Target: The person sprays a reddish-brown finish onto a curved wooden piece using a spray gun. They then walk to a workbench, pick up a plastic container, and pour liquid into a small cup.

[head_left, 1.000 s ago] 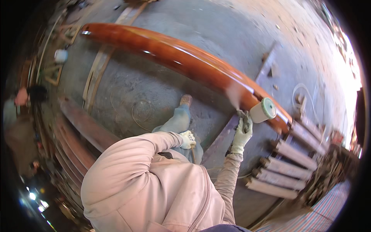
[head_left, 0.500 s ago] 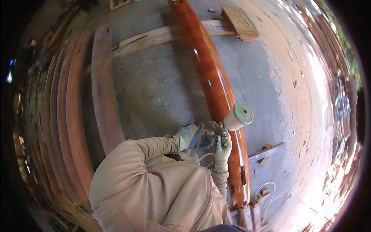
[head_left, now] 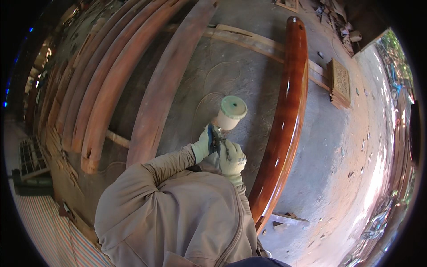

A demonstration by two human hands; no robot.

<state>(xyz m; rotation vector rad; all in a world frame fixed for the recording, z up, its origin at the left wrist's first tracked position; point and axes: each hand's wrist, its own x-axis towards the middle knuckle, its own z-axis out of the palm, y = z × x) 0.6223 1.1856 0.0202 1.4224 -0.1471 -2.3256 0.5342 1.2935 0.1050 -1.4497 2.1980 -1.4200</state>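
Observation:
A spray gun with a white cup and green lid is held up in front of my chest. My left hand, in a pale glove with blue on the fingers, is closed round the dark gun body. My right hand, in a pale knitted glove, is curled shut against the gun's lower part; its fingertips are partly hidden. To the right, apart from both hands, lies a long, glossy red-brown wooden beam.
Duller brown beams lie at left, the nearest being a wide beam. A wooden support rail runs under the beams. A stack of carved panels stands at far right. A striped sheet lies at lower left.
My view has turned, so the beams slant the other way. The spray gun and both hands have moved left, away from the glossy beam. The hands have come together at the gun.

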